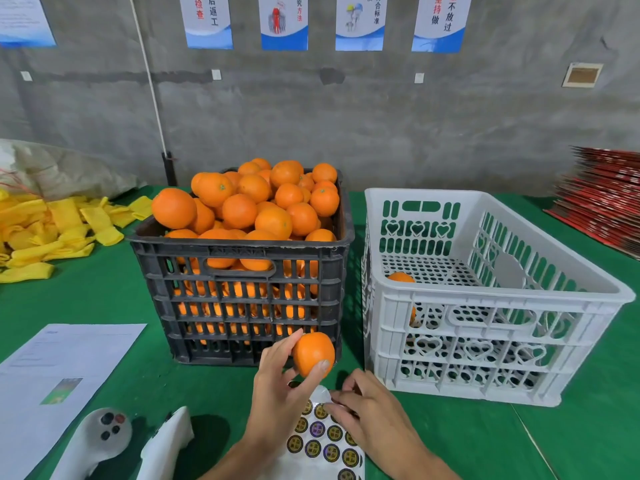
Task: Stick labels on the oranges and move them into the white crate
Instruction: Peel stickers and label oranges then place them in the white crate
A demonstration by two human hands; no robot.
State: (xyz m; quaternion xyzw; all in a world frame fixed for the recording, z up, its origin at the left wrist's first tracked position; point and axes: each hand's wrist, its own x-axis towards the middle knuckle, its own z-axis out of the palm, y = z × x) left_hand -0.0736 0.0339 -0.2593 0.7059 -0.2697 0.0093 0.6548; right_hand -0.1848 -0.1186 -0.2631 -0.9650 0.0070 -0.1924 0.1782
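Observation:
My left hand (280, 386) holds one orange (313, 353) between thumb and fingers, just in front of the black crate (242, 306), which is heaped with oranges (256, 206). Below it lies a white sheet of round labels (325, 441). My right hand (363, 410) rests on the sheet's upper edge, its fingertips pinching at a label where the sheet curls up. To the right stands the white crate (485, 341), holding one orange (401, 277) near its left wall.
A green cloth (104, 299) covers the table. Yellow foam sleeves (52, 230) pile at the left. A printed paper (59, 375) and two white handheld controllers (104, 441) lie at the front left. Red flat cartons (602, 199) stack at the far right.

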